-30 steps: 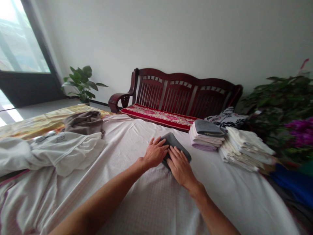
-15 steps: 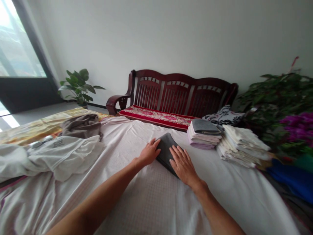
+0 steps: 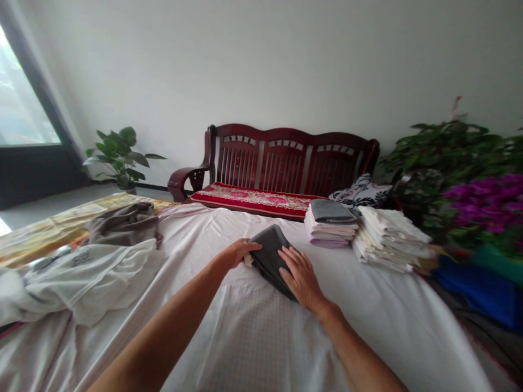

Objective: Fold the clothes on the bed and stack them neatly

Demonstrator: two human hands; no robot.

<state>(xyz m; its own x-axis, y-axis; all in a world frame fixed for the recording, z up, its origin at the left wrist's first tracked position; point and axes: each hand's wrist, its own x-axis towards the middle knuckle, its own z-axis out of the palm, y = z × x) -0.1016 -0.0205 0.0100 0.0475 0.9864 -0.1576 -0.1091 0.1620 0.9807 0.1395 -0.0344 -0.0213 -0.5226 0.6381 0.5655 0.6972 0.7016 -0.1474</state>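
Note:
A folded dark grey cloth point(image 3: 267, 245) lies on the white sheet point(image 3: 245, 332) in front of me. My left hand point(image 3: 239, 253) is closed on its left edge, thumb on top and the other fingers underneath. Beside those fingers a small whitish bit shows; I cannot make out what it is. Fingers stretched out, my right hand point(image 3: 301, 275) rests flat on the cloth's right side. Farther right stands a stack of folded cloths point(image 3: 330, 226), grey on top and pale pink and lilac below. Against it is a taller stack of folded white cloths point(image 3: 388, 239).
To the left lie a crumpled white garment point(image 3: 93, 277) and a crumpled brown cloth point(image 3: 125, 226). Behind the sheet stands a dark red wooden bench point(image 3: 281, 158) with a patterned cushion point(image 3: 363, 190). Potted plants point(image 3: 122, 152), purple flowers point(image 3: 486, 204) and blue fabric point(image 3: 476, 288) flank the sides.
My left hand has gone from lying on the cloth to gripping its left edge, which is now slightly raised. My right hand stays on the cloth. The view has shifted a little.

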